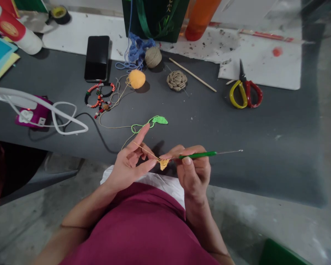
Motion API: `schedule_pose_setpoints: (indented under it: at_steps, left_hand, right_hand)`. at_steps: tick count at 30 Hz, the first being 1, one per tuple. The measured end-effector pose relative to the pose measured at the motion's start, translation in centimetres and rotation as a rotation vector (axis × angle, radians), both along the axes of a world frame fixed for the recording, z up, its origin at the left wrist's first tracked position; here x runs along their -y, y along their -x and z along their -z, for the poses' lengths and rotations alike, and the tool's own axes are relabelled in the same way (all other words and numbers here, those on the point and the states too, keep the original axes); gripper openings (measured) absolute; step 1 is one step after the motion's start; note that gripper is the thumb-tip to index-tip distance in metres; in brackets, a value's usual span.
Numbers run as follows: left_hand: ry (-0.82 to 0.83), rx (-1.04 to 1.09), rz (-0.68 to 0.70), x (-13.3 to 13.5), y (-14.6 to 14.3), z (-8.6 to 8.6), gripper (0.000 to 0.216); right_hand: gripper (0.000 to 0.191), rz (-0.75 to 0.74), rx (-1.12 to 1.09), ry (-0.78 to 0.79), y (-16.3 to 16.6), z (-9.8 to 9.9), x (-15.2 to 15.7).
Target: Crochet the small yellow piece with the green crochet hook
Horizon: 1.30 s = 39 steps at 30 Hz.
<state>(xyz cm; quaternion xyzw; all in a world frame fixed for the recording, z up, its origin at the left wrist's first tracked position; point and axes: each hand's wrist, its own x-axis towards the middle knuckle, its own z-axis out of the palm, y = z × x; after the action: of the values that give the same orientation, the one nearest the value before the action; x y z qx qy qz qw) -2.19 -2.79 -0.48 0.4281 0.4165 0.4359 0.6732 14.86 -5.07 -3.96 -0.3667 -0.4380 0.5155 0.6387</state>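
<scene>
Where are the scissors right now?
In the head view, upper right: the scissors lie at the lower edge of the white paper, right of the wooden stick.

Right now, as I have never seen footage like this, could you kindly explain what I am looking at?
There is no machine: a camera on a person's head looks down at their own two bare hands. The left hand pinches a small yellow crochet piece and tensions its yarn; the right hand holds a green-handled crochet hook. On the grey table lie scissors, an orange yarn ball, a green crocheted leaf, a phone and beaded bracelets.
</scene>
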Motion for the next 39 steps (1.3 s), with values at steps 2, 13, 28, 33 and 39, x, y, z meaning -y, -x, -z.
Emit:
schedule_pose_setpoints:
  at_steps: [2,13,28,33,39]
  left_hand:
    - [-0.010,-0.001,-0.001,0.04,0.03,0.08,0.082]
    - [-0.025,-0.021,0.006,0.05,0.06,0.16,0.081]
    - [0.001,-0.015,-0.001,0.14,0.05,0.21,0.084]
    - [-0.013,-0.021,0.000,0.12,0.15,0.26,0.084]
    - [0.019,-0.034,-0.009,0.25,0.13,-0.04,0.086]
  right_hand:
    - [0.008,0.001,0.017,-0.013,-0.02,-0.08,0.04]
    - [0.006,0.062,0.129,-0.066,0.03,-0.24,0.24]
    - [0.007,0.072,0.089,-0.063,0.07,-0.47,0.40]
    - [0.008,0.055,0.136,-0.091,0.06,-0.72,0.40]
    - [0.012,0.082,0.174,-0.130,0.13,-1.00,0.32]
